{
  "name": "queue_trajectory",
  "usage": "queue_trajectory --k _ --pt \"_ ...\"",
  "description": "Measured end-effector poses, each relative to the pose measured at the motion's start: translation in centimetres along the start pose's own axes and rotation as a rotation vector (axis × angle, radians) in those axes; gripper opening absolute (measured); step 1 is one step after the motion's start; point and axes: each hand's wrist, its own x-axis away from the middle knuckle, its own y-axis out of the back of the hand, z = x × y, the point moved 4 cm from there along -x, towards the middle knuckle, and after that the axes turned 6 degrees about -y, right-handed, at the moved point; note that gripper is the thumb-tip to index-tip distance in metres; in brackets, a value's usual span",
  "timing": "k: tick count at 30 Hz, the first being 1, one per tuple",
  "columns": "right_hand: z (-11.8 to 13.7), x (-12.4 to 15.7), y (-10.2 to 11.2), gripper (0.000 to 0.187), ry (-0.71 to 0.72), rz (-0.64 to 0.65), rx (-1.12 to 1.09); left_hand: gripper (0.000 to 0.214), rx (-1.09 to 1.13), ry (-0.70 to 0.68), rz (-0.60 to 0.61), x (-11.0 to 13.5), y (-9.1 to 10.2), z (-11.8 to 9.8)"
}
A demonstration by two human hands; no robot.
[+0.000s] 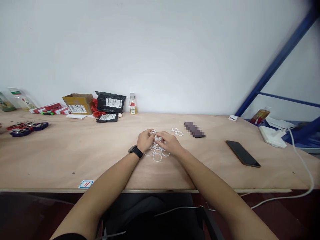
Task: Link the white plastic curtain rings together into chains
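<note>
Right in front of the seated person, the left hand [145, 141] and the right hand [170, 143] come together, the fingers of both curled in and grasping the far end of a cluster of white rings [157, 152], whose loops spread on the tabletop [105, 156] beneath the fingers and toward the body. Two more white rings [176, 131] lie just beyond the right fingers, with a dark blurred-out piece [194, 129] past them; farther right of the fingers rests a phone [243, 154], while a small bottle [132, 104] stands well beyond the left fingers by the wall.
</note>
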Motion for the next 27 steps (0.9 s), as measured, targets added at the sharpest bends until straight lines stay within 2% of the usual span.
queue_trajectory --k 4,9,14,17,23,27 --pt "-0.2 -0.2 0.2 0.022 -0.035 -0.107 -0.055 0.03 0.005 -0.049 0.026 0.2 -0.1 -0.5" --pt "-1.0 -0.3 1.0 0.019 -0.125 -0.201 -0.085 0.046 -0.076 -0.219 -0.05 0.3 0.8 -2.3" --pt "-1.6 -0.3 0.9 0.019 -0.211 -0.208 -0.168 0.033 -0.096 -0.395 0.133 0.6 0.3 -3.6" --pt "-1.8 -0.3 0.9 0.019 -0.238 -0.194 -0.233 0.031 -0.099 -0.395 0.178 0.7 -0.1 -3.6" --pt "-2.1 -0.5 0.7 0.018 -0.254 -0.17 -0.246 0.039 -0.051 -0.386 0.152 0.5 -0.4 -2.9" --pt "-4.2 -0.5 1.5 0.023 -0.365 -0.324 -0.201 0.053 -0.195 -0.313 0.074 0.0 0.1 -1.7"
